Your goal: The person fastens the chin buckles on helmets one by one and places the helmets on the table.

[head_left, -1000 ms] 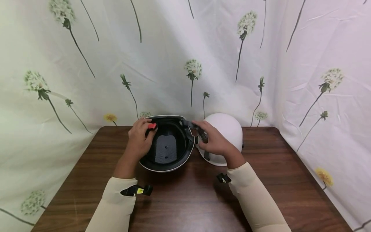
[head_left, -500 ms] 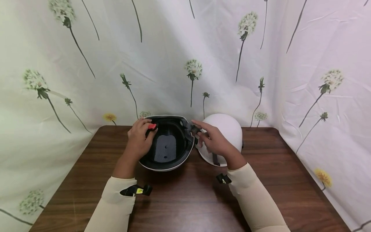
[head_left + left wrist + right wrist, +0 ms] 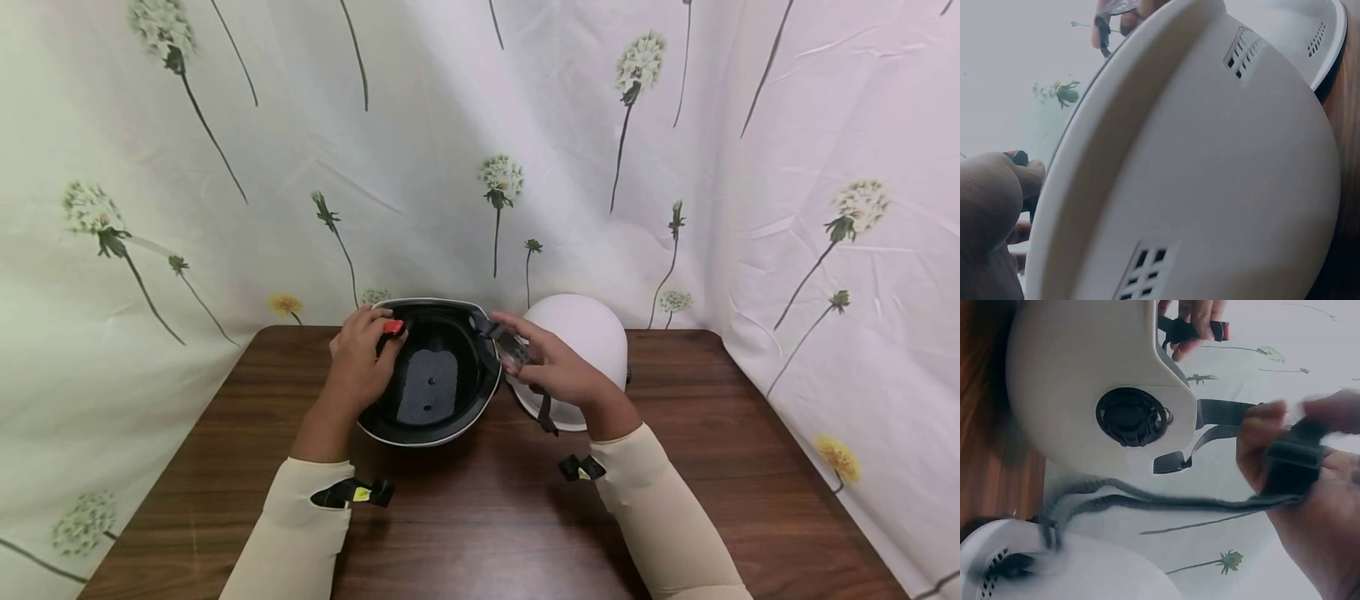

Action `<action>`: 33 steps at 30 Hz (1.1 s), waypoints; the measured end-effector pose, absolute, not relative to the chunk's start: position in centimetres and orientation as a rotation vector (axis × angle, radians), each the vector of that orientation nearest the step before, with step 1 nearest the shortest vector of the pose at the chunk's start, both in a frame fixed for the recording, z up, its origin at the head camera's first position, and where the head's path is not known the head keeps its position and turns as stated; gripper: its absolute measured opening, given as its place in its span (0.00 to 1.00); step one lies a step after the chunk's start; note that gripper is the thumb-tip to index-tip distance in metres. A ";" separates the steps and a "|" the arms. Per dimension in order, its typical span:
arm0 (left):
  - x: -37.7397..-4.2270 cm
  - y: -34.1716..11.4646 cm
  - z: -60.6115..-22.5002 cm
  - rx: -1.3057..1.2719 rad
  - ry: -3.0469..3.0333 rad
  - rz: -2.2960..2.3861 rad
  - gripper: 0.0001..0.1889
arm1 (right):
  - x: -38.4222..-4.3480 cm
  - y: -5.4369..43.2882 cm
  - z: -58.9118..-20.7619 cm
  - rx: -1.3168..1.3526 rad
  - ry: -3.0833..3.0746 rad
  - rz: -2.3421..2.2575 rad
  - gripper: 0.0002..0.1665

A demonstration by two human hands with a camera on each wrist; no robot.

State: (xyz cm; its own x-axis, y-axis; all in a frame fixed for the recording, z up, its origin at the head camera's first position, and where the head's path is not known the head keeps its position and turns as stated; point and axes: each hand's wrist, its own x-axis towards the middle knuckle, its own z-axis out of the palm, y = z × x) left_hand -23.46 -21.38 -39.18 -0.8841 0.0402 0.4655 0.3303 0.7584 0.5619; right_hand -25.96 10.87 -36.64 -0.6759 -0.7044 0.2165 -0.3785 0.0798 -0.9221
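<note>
Pinching a red clip [image 3: 393, 327], the left hand [image 3: 358, 357] rests at the rim of the upturned helmet [image 3: 427, 392], near the far edge of the table [image 3: 480, 517]; the right hand [image 3: 558, 367], fingers spread wider a moment ago, now closes round the clear buckle [image 3: 513, 348], so the strap [image 3: 1225, 412] seems better controlled.

Dangling strap [image 3: 1210, 505] is pretty smeared in the right wrist view, right hand [image 3: 1322, 509] kinda blurry too. Left wrist cam crops the left hand [image 3: 988, 203] and upturned helmet [image 3: 1229, 162].
</note>
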 end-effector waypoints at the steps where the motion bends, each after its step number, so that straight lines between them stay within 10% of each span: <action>1: -23.5 -21.4 -39.2 -0.280 -2.526 -0.921 0.19 | -25.9 10.9 -36.7 -1.092 2.077 -1.630 0.47; 12: -23.3 -21.4 -39.0 -0.274 -2.545 -0.930 0.20 | -25.4 10.8 -36.6 -1.130 2.217 -1.598 0.36; 22: -23.3 -21.5 -39.1 -0.279 -2.533 -0.936 0.20 | -25.1 11.0 -36.2 -1.243 2.114 -1.501 0.60; 33: -23.3 -21.4 -39.1 -0.274 -2.526 -0.945 0.21 | -25.0 10.9 -35.9 -1.224 2.204 -1.467 0.38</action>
State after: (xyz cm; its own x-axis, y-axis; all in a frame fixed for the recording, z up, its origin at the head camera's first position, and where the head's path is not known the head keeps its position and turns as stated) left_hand -23.29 -21.40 -39.05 -0.8891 0.0343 0.4565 0.3256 0.7483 0.5780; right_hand -24.99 10.94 -35.90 -0.6269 -0.7383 0.2486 -0.5144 0.1526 -0.8439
